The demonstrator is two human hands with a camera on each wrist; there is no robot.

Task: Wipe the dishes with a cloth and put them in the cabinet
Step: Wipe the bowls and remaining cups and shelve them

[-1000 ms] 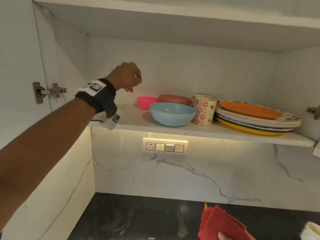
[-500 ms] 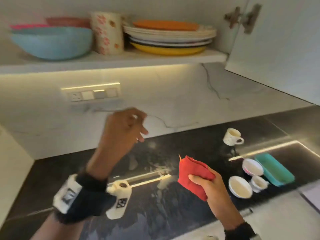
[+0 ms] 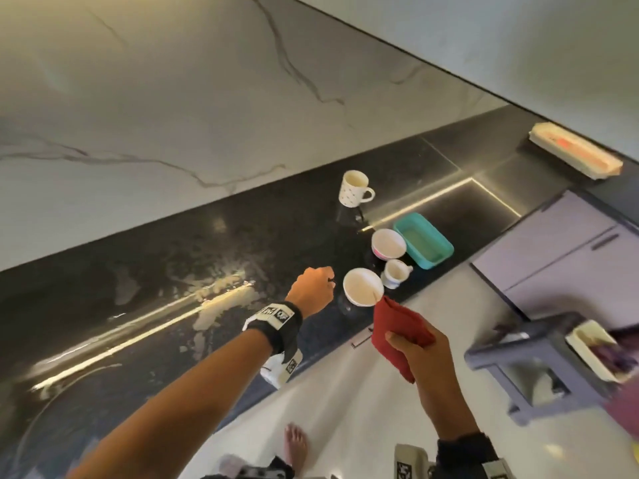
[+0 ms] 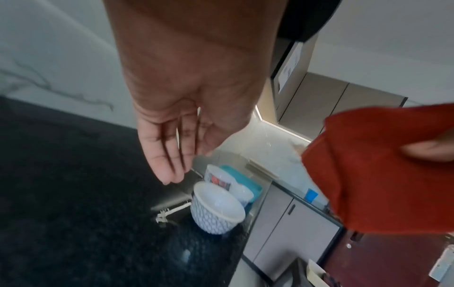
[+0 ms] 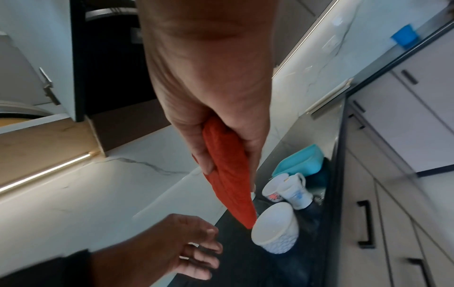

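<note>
One bowl (image 3: 362,285) beside left grip (image 3: 311,292)

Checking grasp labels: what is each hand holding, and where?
The right hand grips the folded red cloth by its lower end. The left hand holds nothing.

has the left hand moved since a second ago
Yes. The left hand was up at the cabinet shelf; now it is down over the black counter, open, beside the nearest white bowl, not touching it.
</note>
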